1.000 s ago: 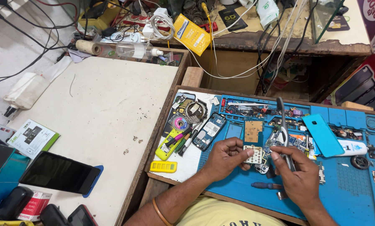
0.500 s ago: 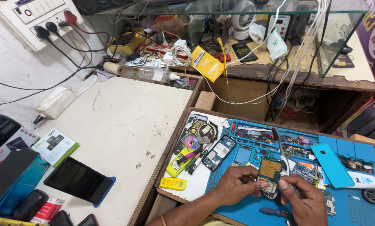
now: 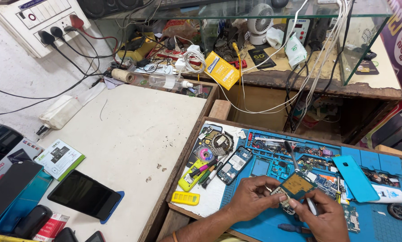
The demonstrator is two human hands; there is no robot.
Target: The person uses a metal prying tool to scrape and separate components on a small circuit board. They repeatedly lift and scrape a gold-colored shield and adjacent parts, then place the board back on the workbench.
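Circuit board (image 3: pixel 298 184): small, rectangular, held just above the blue work mat (image 3: pixel 380 224) at the near right; green-gold face turned up and tilted, long axis running from near left to far right.
Left hand (image 3: pixel 254 196): fingers closed on the board's left edge, thumb on top.
Right hand (image 3: pixel 323 218): closed around a thin tool (image 3: pixel 299 177) and touching the board's near right corner; tool shaft slanting up and away past the board, dark handle at the far end.
Phone part under the board: partly hidden by both hands, kind not clear.
Mat: covered with loose boards, screws and small parts; one light-blue phone back cover (image 3: pixel 355 178) lying right of the hands, long axis near-far.
White tray (image 3: pixel 210 192): left of the mat, holding one opened phone (image 3: pixel 234 165), one yellow case (image 3: pixel 185 197), several markers.
Wooden table (image 3: pixel 133 134): pale, scuffed top, left of the tray; one dark phone (image 3: pixel 84 196) face up near its near edge, one green-and-white leaflet (image 3: pixel 59 157) further left.
Far side: one glass cabinet (image 3: pixel 344 40) with one small white fan (image 3: pixel 260 22), tangled white cables, one yellow packet (image 3: pixel 221 69).
Wall: white, one switchboard (image 3: pixel 35 22) at far left with three plugs in it.
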